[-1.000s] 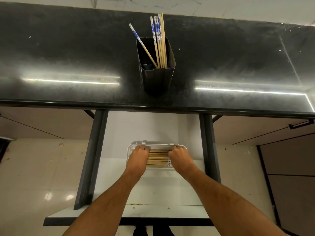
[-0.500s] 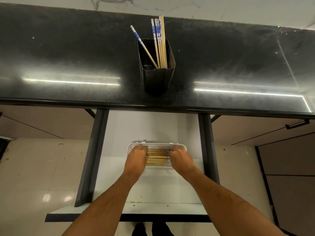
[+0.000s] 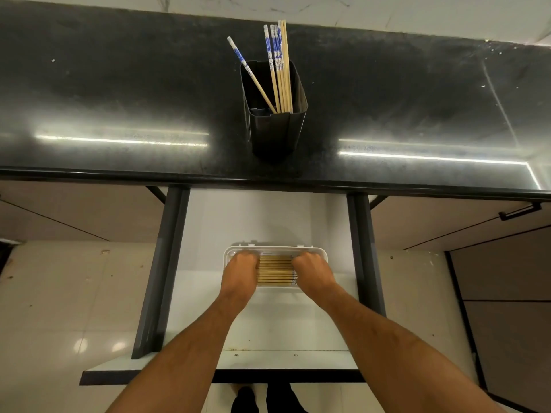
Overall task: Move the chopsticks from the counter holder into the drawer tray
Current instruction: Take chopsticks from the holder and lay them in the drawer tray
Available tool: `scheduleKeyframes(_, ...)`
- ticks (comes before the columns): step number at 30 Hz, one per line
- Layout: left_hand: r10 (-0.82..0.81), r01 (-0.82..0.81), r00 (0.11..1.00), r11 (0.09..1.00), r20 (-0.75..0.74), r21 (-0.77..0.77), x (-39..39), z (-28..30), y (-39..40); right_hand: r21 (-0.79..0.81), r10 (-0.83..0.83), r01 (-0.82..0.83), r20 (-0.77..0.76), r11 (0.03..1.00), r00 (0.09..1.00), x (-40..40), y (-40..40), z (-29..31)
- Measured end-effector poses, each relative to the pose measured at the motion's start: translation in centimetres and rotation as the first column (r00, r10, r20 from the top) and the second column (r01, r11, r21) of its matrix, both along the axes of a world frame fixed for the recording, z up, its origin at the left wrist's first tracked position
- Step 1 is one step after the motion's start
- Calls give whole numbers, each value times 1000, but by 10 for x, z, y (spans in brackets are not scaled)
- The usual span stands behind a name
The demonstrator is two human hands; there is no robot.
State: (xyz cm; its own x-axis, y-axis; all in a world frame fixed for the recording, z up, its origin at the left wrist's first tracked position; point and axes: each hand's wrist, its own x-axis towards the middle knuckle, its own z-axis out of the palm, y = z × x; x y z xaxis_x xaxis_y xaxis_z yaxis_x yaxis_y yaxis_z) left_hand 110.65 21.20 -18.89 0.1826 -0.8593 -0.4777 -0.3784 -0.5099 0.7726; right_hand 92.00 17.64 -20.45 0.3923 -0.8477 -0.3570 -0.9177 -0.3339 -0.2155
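A black holder (image 3: 274, 126) stands on the dark counter (image 3: 119, 99) with several chopsticks (image 3: 281, 70) upright in it, wooden with blue-and-white tops. Below, in the open drawer (image 3: 268, 323), a white tray (image 3: 274, 249) holds a flat row of several wooden chopsticks (image 3: 275, 269). My left hand (image 3: 240, 271) covers the row's left ends and my right hand (image 3: 311, 271) covers its right ends. Both hands have their knuckles up and fingers curled down onto the sticks. The fingertips are hidden.
Two dark metal rails (image 3: 161, 278) (image 3: 365, 257) flank the drawer. A pale tiled floor (image 3: 59, 293) lies to the left and cabinet fronts (image 3: 507, 293) to the right. The counter's front edge overhangs the drawer's back part.
Both hands stay on the ends of the chopsticks in the tray with only slight shifts. The holder and its chopsticks have not moved.
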Motion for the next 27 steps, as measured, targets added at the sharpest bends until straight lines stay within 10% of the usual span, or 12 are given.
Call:
scheduleKeyframes(3, -194, 294, 836, 948, 514, -120, 10, -10, 2, -130, -16, 31, 118, 991, 993, -6, 2, 6)
scheduleKeyframes(7, 107, 140, 882, 871, 459, -471, 19, -3, 10, -331, -124, 296, 453, 896, 883, -18, 4, 16)
scheduleKeyframes(11, 431, -298, 877, 836, 214, -460, 27, 11, 4, 69, -637, 820, 667, 568, 385, -24, -4, 31)
scheduleKeyframes(15, 686, -684, 726, 728, -54, 45, 32, 6, -5, 418, -857, 879, 515, 228, -22, -26, -6, 26)
scheduleKeyframes(27, 548, -537, 836, 825, -15, 175, 30, -1, -6, 525, -940, 835, 340, 168, -25, -13, 1, 13)
